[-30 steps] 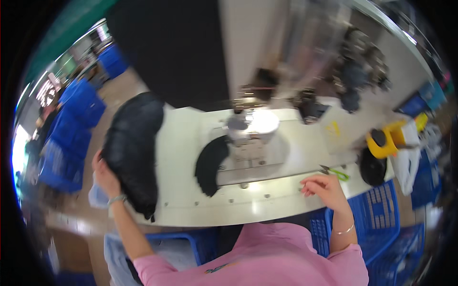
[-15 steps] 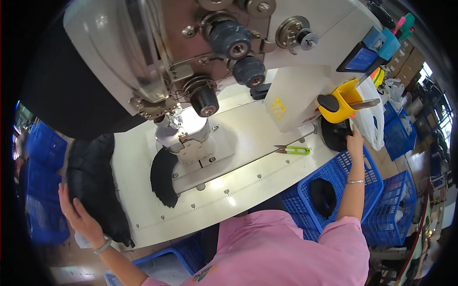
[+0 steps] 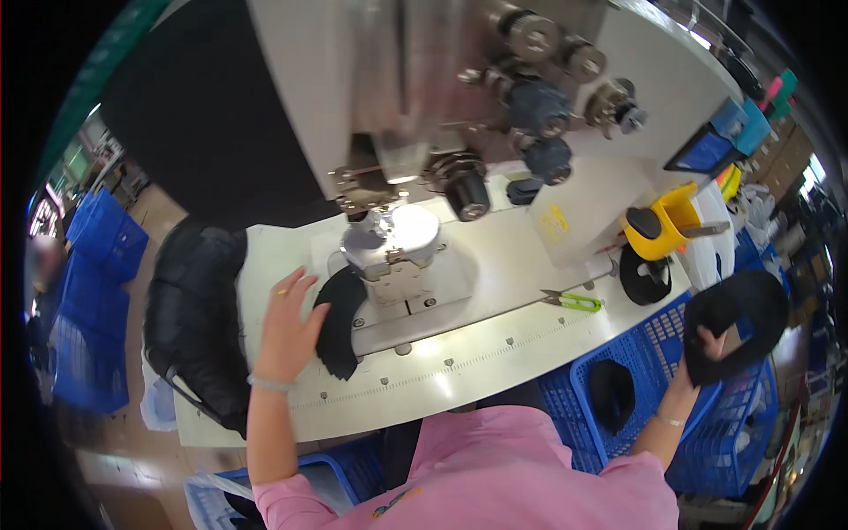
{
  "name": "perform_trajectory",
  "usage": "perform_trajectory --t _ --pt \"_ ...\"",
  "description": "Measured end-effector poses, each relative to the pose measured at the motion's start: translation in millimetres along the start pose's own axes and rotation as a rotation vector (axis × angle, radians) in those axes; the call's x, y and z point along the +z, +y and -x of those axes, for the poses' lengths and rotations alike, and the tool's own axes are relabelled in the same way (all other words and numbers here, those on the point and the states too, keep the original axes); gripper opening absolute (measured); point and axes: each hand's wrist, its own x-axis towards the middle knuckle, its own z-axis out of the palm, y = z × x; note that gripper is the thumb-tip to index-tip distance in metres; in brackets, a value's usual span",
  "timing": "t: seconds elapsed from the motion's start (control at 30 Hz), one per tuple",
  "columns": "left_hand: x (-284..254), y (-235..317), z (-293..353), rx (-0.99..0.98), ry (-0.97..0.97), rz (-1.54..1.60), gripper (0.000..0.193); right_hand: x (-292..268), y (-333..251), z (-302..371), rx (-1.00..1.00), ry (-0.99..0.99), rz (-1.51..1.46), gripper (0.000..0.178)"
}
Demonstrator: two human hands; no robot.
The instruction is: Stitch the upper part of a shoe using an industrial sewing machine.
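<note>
My left hand (image 3: 291,329) is open above the white table, fingers apart, beside a curved black fabric piece (image 3: 337,331). That piece lies next to the presser foot area of the sewing machine (image 3: 402,234). On the far right, my right hand (image 3: 709,349) holds up a ring-shaped black fabric piece (image 3: 749,320); some fingers show through its opening. Another black fabric piece (image 3: 636,284) rests on the table's right end, below a yellow holder (image 3: 658,234). Green-handled thread snips (image 3: 579,302) lie near it.
A bulky black bundle (image 3: 194,309) covers the table's left end. To the right, a blue basket (image 3: 576,371) with a black piece inside stands against the table edge. Stacked blue crates (image 3: 93,318) stand at the left. The machine head overhangs the table's far side.
My left hand has moved right, from beside the black bundle to the curved black piece. My right hand has lifted a ring-shaped black piece off the table's right end, outward and nearer. The view has shifted.
</note>
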Motion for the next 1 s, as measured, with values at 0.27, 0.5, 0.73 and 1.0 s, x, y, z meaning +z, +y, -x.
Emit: perform_trajectory --t 0.27,0.5,0.73,1.0 --pt "84.1 -12.9 -6.5 -0.049 -0.021 -0.125 0.064 223.2 -56.3 113.2 -0.641 -0.923 0.496 0.039" --pt "79.7 -9.1 -7.1 0.05 0.007 -0.057 0.055 318.1 -70.7 151.3 -1.122 -1.578 0.921 0.031" --pt "11.1 37.8 -12.2 -0.134 0.194 0.817 0.048 340.8 -104.3 130.8 -1.417 -0.795 0.368 0.049" --pt "-16.2 96.7 -16.4 0.114 0.158 0.361 0.04 373.3 -101.7 128.0 -1.435 -0.776 0.46 0.043"
